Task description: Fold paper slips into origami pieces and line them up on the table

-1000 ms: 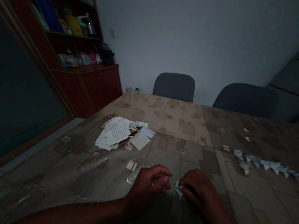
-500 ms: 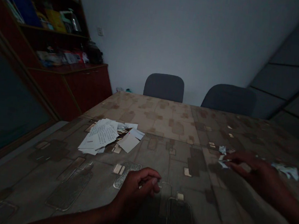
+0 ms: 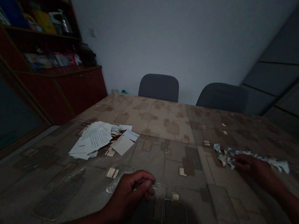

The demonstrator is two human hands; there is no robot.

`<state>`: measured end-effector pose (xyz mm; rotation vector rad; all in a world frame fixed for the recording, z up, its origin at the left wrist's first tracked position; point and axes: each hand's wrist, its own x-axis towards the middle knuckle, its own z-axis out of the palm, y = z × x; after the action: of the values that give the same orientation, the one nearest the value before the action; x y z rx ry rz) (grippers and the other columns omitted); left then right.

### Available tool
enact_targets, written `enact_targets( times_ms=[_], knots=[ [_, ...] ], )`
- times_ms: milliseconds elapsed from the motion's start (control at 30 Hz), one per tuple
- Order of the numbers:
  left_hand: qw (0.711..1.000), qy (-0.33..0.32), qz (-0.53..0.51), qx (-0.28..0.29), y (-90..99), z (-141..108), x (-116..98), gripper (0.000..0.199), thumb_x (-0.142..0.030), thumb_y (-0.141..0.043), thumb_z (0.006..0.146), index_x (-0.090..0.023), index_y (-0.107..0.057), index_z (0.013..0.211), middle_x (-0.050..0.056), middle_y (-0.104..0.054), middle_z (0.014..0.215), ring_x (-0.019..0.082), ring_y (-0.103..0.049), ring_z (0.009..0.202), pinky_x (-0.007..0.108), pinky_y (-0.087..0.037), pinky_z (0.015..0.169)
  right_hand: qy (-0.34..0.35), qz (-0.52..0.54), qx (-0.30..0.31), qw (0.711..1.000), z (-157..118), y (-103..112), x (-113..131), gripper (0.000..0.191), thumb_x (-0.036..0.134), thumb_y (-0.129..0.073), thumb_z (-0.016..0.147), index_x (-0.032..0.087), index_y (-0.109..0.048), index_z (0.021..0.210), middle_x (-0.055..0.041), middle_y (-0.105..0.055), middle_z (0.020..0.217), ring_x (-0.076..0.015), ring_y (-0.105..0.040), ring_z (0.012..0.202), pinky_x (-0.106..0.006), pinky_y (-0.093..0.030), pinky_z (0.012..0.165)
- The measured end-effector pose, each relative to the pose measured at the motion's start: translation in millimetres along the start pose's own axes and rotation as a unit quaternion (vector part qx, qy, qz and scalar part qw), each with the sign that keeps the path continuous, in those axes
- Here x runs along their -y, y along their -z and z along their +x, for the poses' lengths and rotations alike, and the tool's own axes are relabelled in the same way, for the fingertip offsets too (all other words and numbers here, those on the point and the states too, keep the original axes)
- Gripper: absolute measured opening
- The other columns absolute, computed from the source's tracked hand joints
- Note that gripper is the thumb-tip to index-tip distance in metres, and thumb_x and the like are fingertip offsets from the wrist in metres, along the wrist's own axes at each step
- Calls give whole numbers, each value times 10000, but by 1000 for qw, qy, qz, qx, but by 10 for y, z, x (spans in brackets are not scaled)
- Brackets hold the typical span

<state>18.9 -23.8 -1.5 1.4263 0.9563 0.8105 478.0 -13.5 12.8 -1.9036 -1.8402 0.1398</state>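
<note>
My left hand is held over the near middle of the table, its fingers curled with the thumb against them; whether anything small is inside is hidden. On the right, my right hand is at a row of crumpled paper pieces, its fingertips close together beside the row's left part. What those fingertips grip, if anything, is too dark to tell. A loose pile of printed papers lies on the left of the table, with a plain pale card at its right side.
The patterned tablecloth covers the table. Two grey chairs stand at its far edge against the wall. A dark red cabinet with shelves of goods is at the back left.
My right hand has shifted slightly left and lower at the paper pieces, and more of the row shows. The whole view has turned a little. My left hand keeps its curled shape.
</note>
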Motion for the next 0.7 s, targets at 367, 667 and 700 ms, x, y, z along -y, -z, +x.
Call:
enact_targets(
  times_ms=[367, 667, 700],
  knots=[
    [1000, -3, 3, 6, 9, 11, -17, 230, -361, -558, 884, -155, -659, 909, 29, -697, 722, 137, -614, 621, 222, -442, 598, 2, -8, 21, 1000, 45, 16, 7, 86, 171, -689, 759, 213, -764, 760, -66, -757, 768, -237, -710, 687, -292, -481, 610],
    [1000, 6, -3, 4, 7, -5, -23, 228, -356, -561, 888, -151, -659, 910, 31, -697, 724, 135, -611, 624, 216, -438, 593, 40, -74, 44, 995, 55, 73, -6, 139, 116, -679, 769, 214, -774, 789, -96, -757, 867, -248, -695, 801, -348, -454, 718],
    [1000, 5, -4, 3, 8, -5, -19, 230, -356, -561, 889, -150, -659, 912, 31, -696, 724, 135, -610, 625, 216, -438, 593, 46, -83, 48, 994, 60, 72, -6, 145, 104, -683, 760, 216, -773, 782, -96, -756, 860, -249, -692, 798, -351, -449, 713]
  ],
)
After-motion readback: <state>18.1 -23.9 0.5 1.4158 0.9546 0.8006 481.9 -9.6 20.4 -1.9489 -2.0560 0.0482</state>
